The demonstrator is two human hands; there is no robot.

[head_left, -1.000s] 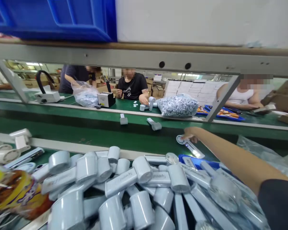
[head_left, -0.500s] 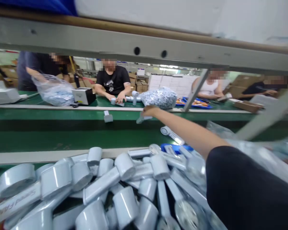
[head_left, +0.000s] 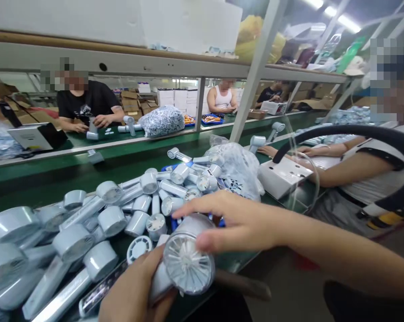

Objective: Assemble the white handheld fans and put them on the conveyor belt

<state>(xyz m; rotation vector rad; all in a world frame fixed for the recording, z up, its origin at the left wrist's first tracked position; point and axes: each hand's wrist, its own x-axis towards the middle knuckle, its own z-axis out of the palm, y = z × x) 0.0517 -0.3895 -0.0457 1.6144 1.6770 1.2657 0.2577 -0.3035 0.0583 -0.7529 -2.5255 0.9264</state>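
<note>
Heaped handheld fans (head_left: 111, 221) and a plastic bag (head_left: 237, 167) block the belt (head_left: 87, 167); room remains above them.

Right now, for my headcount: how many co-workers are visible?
4: a person in a black T-shirt across the green belt, one in a white vest farther along, one in a dark shirt beyond, one in a white shirt at right. More may be hidden.

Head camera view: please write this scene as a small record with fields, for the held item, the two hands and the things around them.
Held item: pale blue handheld fan with white grille
Left hand: wrapped around the fan's handle, from below
Right hand: fingers over the fan's head
Nearby: heap of matching fans on a green conveyor belt
Behind the heap: clear plastic bag
Other people: co-worker in a white top at right; co-worker in a black T-shirt across the belt
</note>
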